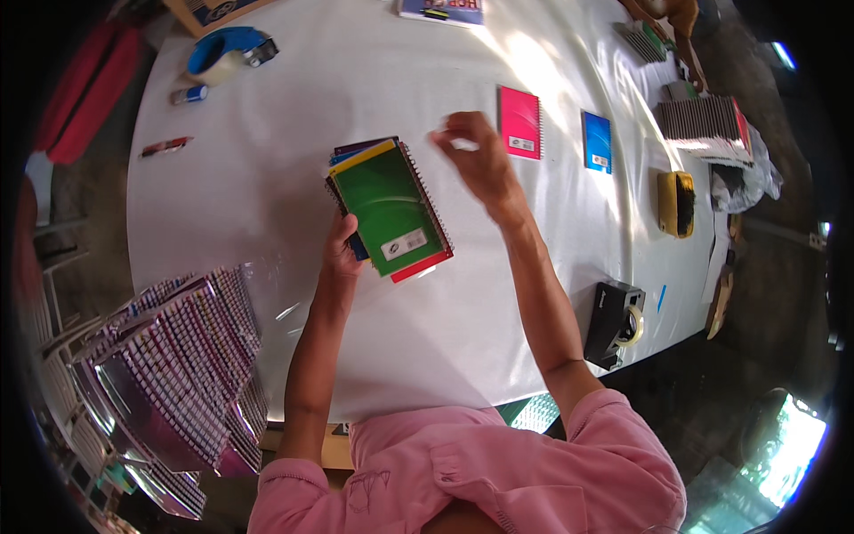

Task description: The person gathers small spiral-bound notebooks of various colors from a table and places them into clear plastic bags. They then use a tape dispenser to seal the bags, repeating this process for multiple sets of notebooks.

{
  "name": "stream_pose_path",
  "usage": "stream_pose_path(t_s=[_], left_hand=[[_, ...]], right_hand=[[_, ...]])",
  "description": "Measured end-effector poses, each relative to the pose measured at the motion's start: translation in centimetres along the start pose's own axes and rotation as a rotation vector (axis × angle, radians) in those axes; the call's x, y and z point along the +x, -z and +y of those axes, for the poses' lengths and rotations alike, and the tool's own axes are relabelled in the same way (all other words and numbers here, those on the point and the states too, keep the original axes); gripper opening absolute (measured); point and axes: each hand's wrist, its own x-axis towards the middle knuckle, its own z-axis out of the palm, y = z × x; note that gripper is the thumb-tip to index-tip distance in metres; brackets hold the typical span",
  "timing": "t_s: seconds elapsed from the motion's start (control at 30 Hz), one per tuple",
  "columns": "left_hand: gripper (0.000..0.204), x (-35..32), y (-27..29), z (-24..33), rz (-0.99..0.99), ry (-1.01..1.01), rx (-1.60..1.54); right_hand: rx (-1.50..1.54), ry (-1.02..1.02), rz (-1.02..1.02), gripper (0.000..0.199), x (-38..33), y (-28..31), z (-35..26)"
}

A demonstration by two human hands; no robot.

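A stack of spiral notebooks (382, 206) is gripped along its left side by my left hand (341, 249), with the thumb on top. A green cover with a white label lies uppermost; yellow, blue, dark and red edges stick out beneath. To the right of the stack, my right hand (483, 165) is raised, slightly blurred. Its thumb and fingers curve round a gap, and nothing shows between them. Just beyond it lies a pink spiral notebook (519, 125), with a smaller blue notebook (597, 142) farther right.
Tall piles of spiral-bound notebooks (178, 356) stand at the left. A blue tape dispenser (218, 52), glue stick (189, 94) and pen (166, 147) lie far left. On the right are a yellow sponge box (669, 203), a black tape dispenser (610, 322) and another notebook stack (703, 129).
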Motion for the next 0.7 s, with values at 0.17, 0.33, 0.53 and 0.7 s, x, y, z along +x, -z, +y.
stream_pose_path(t_s=[0.17,0.33,0.53,0.7], left_hand=[[0.063,0.3,-1.6,-1.8,0.050,0.146,-0.017],[0.069,1.0,-2.5,-2.0,0.103,0.110,0.207],[0.095,2.2,-1.1,-3.9,-0.025,0.208,0.232],[0.088,-1.2,0.6,-4.4,0.193,0.389,-0.096]], right_hand=[[-0.792,-0.479,0.437,0.071,3.3,8.4,13.7],[-0.411,-0.109,0.199,0.031,5.6,13.1,12.2],[-0.189,0.436,-0.967,0.035,6.6,15.7,-6.9],[-0.244,0.240,-0.749,0.062,7.7,11.7,-0.6]])
